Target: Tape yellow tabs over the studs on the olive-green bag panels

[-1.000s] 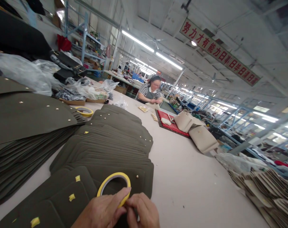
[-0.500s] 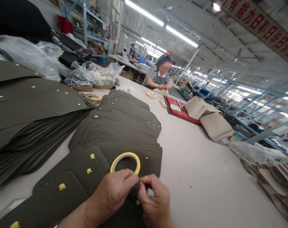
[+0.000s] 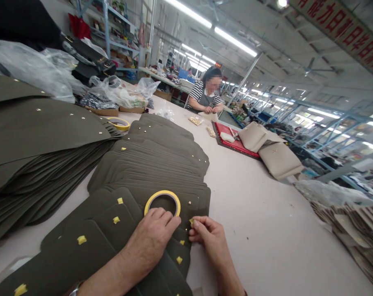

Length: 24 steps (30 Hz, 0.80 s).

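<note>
A long pale counter [image 3: 251,213] runs away from the camera. On its left edge sits a tall stack of dark olive panels [image 3: 35,135], studded with small metal rivets. Beside it, down the middle, a fanned row of panels [image 3: 162,156] overlaps like shingles; the nearest ones carry little yellow tape squares [image 3: 81,239]. Farther along lie two beige bags [image 3: 275,158], touching a red tray [image 3: 232,146], and a person in a striped shirt [image 3: 201,95] sits at the far end.

The left hand [image 3: 152,238] lies knuckles-up on the near panels, its fingers bent over the near rim of a yellow tape roll [image 3: 162,192] that lies flat on the fanned row. The thumb is hidden, so I cannot tell whether the roll is gripped or only pressed down. Just to its right, the right hand [image 3: 209,236] has thumb and forefinger pinched shut on a tape piece [image 3: 191,220] at a panel's edge — close beside the roll. A second roll [image 3: 121,129] lies well apart, by the tall stack.
</note>
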Each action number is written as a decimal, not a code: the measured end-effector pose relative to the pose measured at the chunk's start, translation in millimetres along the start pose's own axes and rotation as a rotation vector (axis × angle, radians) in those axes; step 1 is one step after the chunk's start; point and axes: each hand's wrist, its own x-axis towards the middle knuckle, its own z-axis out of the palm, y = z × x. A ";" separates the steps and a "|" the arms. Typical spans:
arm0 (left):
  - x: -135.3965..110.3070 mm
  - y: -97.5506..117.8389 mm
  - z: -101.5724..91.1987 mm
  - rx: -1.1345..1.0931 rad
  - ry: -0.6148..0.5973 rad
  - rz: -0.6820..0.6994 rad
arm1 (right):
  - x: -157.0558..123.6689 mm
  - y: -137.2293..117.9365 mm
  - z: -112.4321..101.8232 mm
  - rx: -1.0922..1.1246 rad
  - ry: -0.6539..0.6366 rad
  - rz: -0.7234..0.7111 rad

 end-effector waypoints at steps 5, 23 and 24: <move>-2.6 -1.0 -2.2 -0.056 -0.119 0.023 | 0.5 -2.4 -5.3 -0.053 -0.028 0.057; -5.0 -4.8 2.6 -0.076 -0.104 0.035 | -14.5 -0.1 14.1 -0.840 0.052 -0.378; -5.1 -4.7 2.2 -0.072 -0.101 0.035 | -15.5 1.4 12.5 -0.824 0.072 -0.374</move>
